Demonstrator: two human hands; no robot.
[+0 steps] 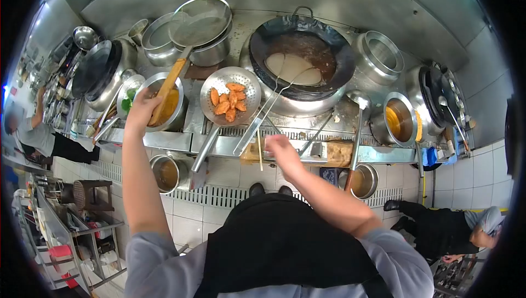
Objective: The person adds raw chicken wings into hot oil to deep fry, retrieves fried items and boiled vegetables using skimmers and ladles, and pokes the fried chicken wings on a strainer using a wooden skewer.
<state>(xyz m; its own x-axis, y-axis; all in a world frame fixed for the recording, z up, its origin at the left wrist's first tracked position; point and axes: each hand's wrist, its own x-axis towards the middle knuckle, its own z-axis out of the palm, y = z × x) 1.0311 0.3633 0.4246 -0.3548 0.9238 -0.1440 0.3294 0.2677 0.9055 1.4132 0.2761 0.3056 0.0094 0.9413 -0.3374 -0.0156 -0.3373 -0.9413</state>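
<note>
My left hand (143, 109) is wrapped round the wooden handle (169, 87) of a round fine-mesh strainer (200, 21), whose mesh rests over a metal pot at the back. My right hand (280, 147) is blurred and hovers over the counter's front edge, just right of a wire-handled tool (255, 132); its fingers are smeared. Between the hands, a perforated ladle (209, 112) holds several orange-brown fried pieces (230, 101). Behind, a black wok (342, 51) contains dark bubbling liquid, with a pale round mesh skimmer (290, 67) in it.
Pots of orange liquid stand left (176, 120) and right (402, 118). Nested metal pots (383, 51) are right of the wok. A ladle (359, 100) leans over the front edge. One person (41, 136) is at far left, another (438, 229) at far right.
</note>
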